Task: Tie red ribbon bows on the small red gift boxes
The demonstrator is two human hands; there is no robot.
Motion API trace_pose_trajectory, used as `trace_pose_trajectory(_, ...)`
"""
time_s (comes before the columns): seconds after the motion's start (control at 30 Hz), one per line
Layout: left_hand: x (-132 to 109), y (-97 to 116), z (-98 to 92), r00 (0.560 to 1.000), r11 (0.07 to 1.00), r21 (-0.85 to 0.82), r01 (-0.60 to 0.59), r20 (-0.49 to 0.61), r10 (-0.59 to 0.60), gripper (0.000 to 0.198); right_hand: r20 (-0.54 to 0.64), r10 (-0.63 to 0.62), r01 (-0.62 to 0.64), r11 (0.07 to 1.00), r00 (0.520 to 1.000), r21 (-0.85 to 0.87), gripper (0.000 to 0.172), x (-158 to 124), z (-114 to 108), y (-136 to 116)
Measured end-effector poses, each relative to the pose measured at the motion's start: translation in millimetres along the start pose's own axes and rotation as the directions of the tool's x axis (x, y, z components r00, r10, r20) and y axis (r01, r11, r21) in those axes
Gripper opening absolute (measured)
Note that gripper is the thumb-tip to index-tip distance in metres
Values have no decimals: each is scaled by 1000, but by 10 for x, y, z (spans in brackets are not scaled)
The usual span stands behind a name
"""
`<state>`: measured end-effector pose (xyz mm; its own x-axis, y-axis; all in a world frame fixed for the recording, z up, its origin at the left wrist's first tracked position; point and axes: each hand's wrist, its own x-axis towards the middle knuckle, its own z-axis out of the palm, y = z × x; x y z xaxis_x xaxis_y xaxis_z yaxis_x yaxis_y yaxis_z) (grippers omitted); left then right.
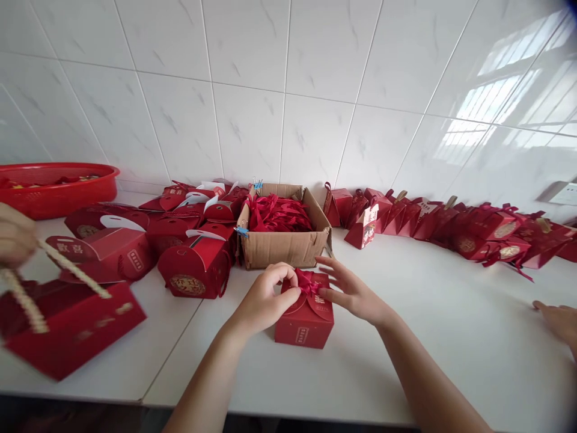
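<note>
The left hand [264, 297] pinches the left side of a satin ribbon bow [309, 284] between thumb and forefinger; the right hand [356, 297] is open, fingers spread, its thumb close by the bow (whether it touches, I can't tell). To do this shaping well, I would tug lightly, even out the loops and keep the knot centred, pressing little on the lid so the card doesn't buckle.

The bow tops a dark red card gift box [302, 331], upright on the white table [387, 361] just in front of the cardboard carton [282, 249] of loose ribbons [279, 213]. Rounded flaps fold over its top, pale lettering shows by the right hand, and a small framed block of print marks the near face. The bow is glossier and pinker than the card.
</note>
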<state>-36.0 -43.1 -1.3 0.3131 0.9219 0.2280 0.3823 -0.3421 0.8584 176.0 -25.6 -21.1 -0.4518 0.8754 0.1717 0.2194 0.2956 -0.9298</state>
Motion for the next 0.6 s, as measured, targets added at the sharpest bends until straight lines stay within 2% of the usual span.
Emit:
trace_pose_trajectory(0.07,39,6,-57,1000,1000,25,-3,27,3,8,61,82,-86,994,995,60,59,-5,9,-21)
trace_pose_trajectory(0.2,109,64,-235,989,998,57,6,145,-14,5,-34,41,-44,995,999,-86,63,-42,117,-125)
trace_pose_trajectory(0.27,135,105,-320,975,997,74,21,220,-37,4,-41,20,-25,993,999,-115,58,-52,165,-150)
trace_pose_trajectory(0.33,153,139,-380,958,995,100,32,280,-59,2,-73,49,-54,996,996,-73,49,-44,196,-137)
trace_pose_trajectory(0.47,141,153,-416,947,990,124,67,305,-103,2,-90,123,-121,992,988,21,44,0,232,-48)
trace_pose_trajectory(0.53,112,141,-410,945,989,122,85,304,-118,4,-93,112,-116,993,989,-31,39,18,239,-26)
trace_pose_trajectory(0.6,80,127,-402,946,989,119,87,300,-119,5,-145,68,-84,990,987,-110,34,25,237,-47)
